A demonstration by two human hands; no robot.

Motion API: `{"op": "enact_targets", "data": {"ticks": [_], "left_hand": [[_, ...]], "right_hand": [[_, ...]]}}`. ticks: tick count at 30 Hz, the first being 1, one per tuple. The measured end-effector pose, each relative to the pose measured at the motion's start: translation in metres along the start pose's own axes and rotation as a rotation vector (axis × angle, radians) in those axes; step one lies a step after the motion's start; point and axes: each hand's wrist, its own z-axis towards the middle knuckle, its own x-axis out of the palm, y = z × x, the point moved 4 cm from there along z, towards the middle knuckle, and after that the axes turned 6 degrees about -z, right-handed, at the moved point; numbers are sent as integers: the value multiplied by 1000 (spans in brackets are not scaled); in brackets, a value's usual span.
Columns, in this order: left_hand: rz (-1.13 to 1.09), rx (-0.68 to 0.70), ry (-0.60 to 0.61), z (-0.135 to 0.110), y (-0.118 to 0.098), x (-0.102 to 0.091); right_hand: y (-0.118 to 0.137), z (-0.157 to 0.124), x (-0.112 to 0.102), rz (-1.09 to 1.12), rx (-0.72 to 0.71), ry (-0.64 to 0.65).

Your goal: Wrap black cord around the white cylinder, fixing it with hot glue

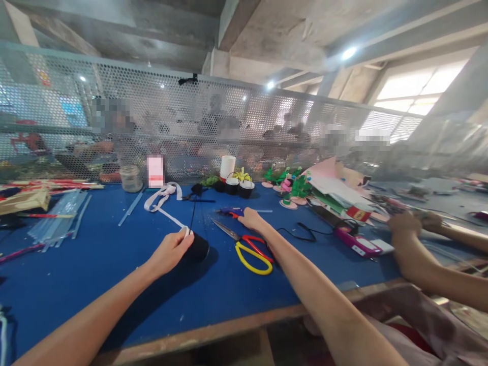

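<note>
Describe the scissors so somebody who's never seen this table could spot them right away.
On the blue tabletop, find the left hand holding a black cup-shaped piece and the right hand on a blue tool. The scissors lie between them, beside the right forearm, blades pointing away from the person. Their mismatched handle loops, one yellow and one red, set them apart.

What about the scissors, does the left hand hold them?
No, the scissors lie on the table; the left hand holds white ribbon.

No legible lettering, red label [358, 214] blurred, marks on purple device [346, 238] too small
</note>
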Motion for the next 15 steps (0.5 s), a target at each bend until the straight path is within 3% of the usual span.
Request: {"op": "enact_targets", "data": {"ticks": [4,8,11,15], "left_hand": [[-8,-9,-1,0,1,0],[1,-10,-16,1,3,-1],[5,-7,-15,2,2,-1],[9,-1,-18,3,3,-5]], "right_hand": [[2,-7,-4,302,71,-10],[18,-16,-26,629,30,-58],[33,-25,-37,786,5,-11],[51,-42,-31,867,-37,81]]}}
